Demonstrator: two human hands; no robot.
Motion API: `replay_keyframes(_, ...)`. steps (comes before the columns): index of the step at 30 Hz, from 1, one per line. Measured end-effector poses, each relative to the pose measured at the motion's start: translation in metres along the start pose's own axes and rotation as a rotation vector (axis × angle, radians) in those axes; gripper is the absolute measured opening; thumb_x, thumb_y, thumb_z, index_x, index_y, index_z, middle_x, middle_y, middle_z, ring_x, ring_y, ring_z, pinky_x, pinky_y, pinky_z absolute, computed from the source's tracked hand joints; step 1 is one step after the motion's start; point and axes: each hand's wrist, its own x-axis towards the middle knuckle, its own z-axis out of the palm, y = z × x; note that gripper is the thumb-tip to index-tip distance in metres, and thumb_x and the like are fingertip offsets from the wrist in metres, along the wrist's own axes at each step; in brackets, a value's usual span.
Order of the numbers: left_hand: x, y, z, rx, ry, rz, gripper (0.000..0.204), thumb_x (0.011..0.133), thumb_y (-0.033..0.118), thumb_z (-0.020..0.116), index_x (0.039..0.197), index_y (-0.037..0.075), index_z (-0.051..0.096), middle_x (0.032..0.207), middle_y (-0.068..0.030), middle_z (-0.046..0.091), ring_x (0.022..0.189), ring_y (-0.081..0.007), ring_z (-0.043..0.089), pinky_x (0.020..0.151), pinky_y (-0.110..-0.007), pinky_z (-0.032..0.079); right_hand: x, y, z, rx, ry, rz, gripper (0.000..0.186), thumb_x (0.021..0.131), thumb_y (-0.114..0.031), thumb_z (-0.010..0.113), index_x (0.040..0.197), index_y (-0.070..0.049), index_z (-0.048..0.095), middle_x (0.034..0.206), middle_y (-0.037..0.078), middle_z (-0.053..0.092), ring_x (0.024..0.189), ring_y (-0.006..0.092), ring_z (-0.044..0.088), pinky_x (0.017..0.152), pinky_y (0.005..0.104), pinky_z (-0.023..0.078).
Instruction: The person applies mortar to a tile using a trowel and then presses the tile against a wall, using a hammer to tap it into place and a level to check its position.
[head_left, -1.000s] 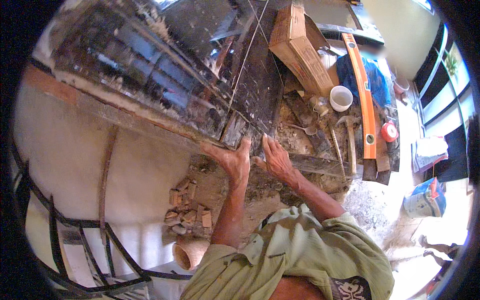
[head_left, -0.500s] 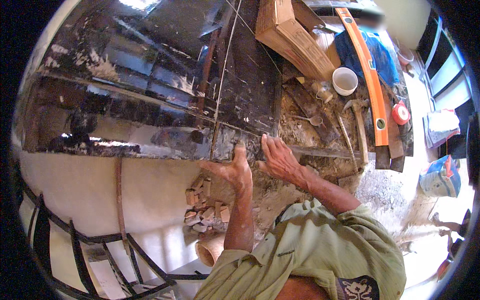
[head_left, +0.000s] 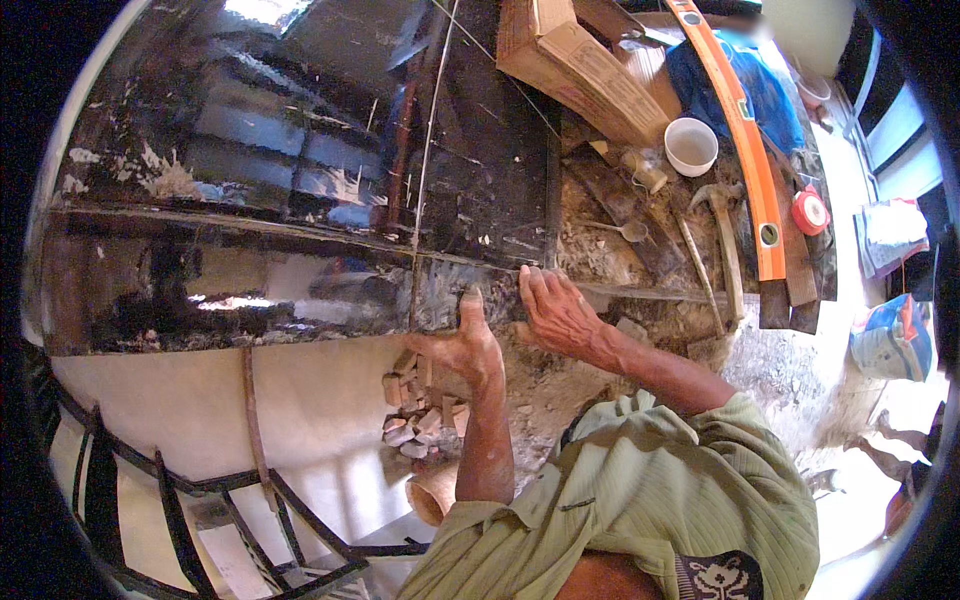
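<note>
Both hands have stayed on the near edge of the black stone slab. Left hand presses with thumb raised; right hand lies flat, fingers open, gripping nothing.

Two hands, one cardboard box, one white cup, one hammer.
</note>
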Motion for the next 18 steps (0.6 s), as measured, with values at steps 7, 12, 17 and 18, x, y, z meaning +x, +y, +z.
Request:
replay_keyframes(7, 0.003, -0.003, -0.006, 0.047, -0.017, 0.007, 0.083, 0.071, -0.002, 0.067, 0.136, -0.006, 0.017, 0.131, -0.0212, 0.036, 0.113, -0.027, 0.044, 0.1, -0.04, 0.037, 0.001, -0.001, -0.001, 0.013, -0.099, -0.009, 0.087, 0.074, -0.038, 0.063, 0.127, 0.021, 0.029, 0.115, 0.028, 0.045, 0.105, 0.0362, 0.047, 0.092, 0.0422, 0.039)
replay_keyframes(12, -0.001, -0.009, -0.002, -0.02, -0.03, 0.001, 0.088, 0.071, -0.001, 0.068, 0.138, -0.009, 0.011, 0.134, -0.023, 0.032, 0.116, -0.0287, 0.042, 0.102, -0.041, 0.035, -0.004, 0.0, 0.004, -0.025, -0.011, 0.016, 0.083, 0.074, -0.037, 0.062, 0.125, 0.022, 0.031, 0.114, 0.028, 0.047, 0.103, 0.0353, 0.048, 0.09, 0.0421, 0.04)
replay_keyframes(17, 0.006, -0.02, -0.011, 0.084, -0.037, 0.073, 0.094, 0.073, 0.001, 0.067, 0.142, -0.005, 0.004, 0.14, -0.0243, 0.025, 0.121, -0.031, 0.038, 0.104, -0.042, 0.032, -0.008, 0.002, 0.007, -0.024, 0.02, 0.028, 0.079, 0.078, -0.042, 0.059, 0.126, 0.016, 0.035, 0.112, 0.024, 0.049, 0.103, 0.0327, 0.05, 0.092, 0.0426, 0.04)
replay_keyframes(18, 0.006, -0.017, -0.01, -0.009, -0.064, 0.046, 0.093, 0.074, 0.001, 0.066, 0.142, -0.005, 0.004, 0.14, -0.0239, 0.025, 0.121, -0.0309, 0.038, 0.104, -0.043, 0.032, -0.01, 0.002, 0.01, 0.015, 0.09, 0.04, 0.078, 0.08, -0.045, 0.056, 0.128, 0.013, 0.037, 0.109, 0.021, 0.052, 0.102, 0.0309, 0.052, 0.092, 0.044, 0.041)
